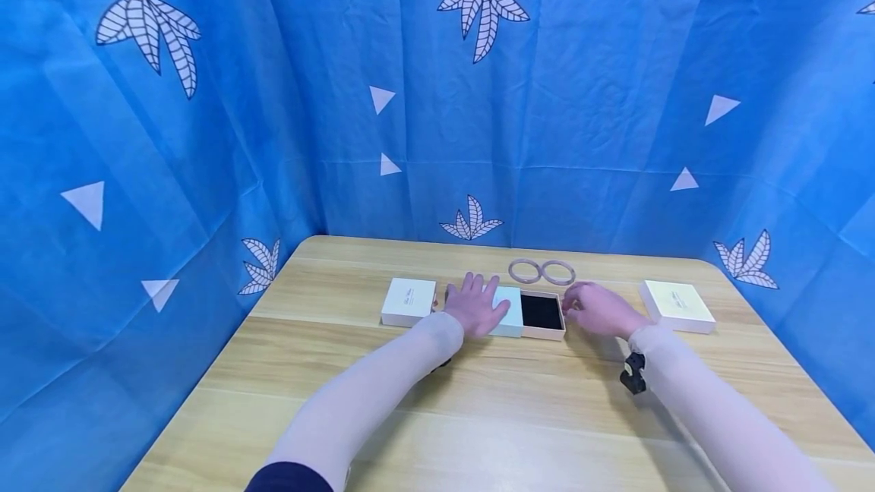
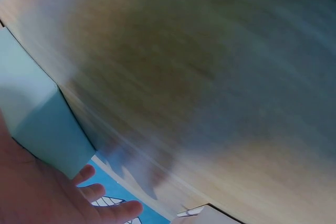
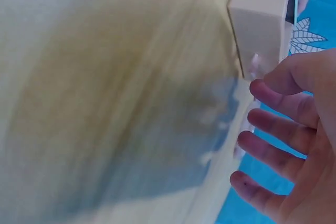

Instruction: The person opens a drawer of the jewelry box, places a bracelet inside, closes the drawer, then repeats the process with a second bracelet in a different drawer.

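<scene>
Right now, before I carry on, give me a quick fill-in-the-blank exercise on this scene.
1. The left hand rests on the pale blue sleeve.
The tray sticks out of it toward the ____ hand.
2. The tray has a ____ lining.
3. Beyond the tray, ____ rings lie on the table.

Missing words: right; black; two.

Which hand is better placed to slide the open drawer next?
Right, most likely. The right hand has its fingertips at the outer end of the drawer, while the left hand is on the blue cover, seemingly better placed to steady it.
</scene>
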### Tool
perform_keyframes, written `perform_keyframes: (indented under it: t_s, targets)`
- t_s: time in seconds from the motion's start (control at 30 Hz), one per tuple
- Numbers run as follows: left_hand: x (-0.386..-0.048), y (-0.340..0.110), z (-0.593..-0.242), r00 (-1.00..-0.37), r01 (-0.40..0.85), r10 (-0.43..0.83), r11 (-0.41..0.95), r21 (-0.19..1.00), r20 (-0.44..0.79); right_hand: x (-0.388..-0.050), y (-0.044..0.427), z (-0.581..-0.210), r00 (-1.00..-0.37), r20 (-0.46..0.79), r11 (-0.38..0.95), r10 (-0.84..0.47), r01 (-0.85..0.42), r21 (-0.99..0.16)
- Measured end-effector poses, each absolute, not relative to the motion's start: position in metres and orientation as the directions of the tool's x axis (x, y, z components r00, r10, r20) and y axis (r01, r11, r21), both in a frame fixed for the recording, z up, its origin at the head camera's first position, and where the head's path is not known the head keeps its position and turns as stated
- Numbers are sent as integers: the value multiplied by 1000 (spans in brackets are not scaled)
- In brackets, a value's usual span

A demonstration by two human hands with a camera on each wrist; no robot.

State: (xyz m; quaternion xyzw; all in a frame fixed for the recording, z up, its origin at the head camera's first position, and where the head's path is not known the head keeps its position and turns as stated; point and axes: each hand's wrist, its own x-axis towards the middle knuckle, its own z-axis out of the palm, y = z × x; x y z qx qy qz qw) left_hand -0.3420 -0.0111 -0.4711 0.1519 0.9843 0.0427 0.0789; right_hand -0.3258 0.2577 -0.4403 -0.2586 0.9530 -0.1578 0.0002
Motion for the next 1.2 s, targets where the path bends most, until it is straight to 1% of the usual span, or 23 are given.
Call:
perform_keyframes:
  t_s: [0.3, 0.47, 0.63, 0.83, 1.2]
  targets:
    - [-342, -15, -471, -942, 296, 310, 948, 113, -129, -342, 251, -425, -865, 79, 832, -496, -499, -240]
    - [-341, -16, -469, -943, 295, 307, 950, 98, -128, -352, 243, -415, -853, 59, 823, -518, -517, -235]
    - [-338, -17, -468, -944, 298, 310, 948, 113, -110, -360, 235, -410, -857, 26, 828, -514, -504, -244]
    - [-335, -16, -465, -947, 290, 301, 951, 106, -110, -369, 226, -407, -864, -21, 828, -502, -474, -299]
    - [-330, -13, -465, -947, 297, 304, 952, 81, -102, -388, 214, -408, -862, -87, 842, -499, -459, -285]
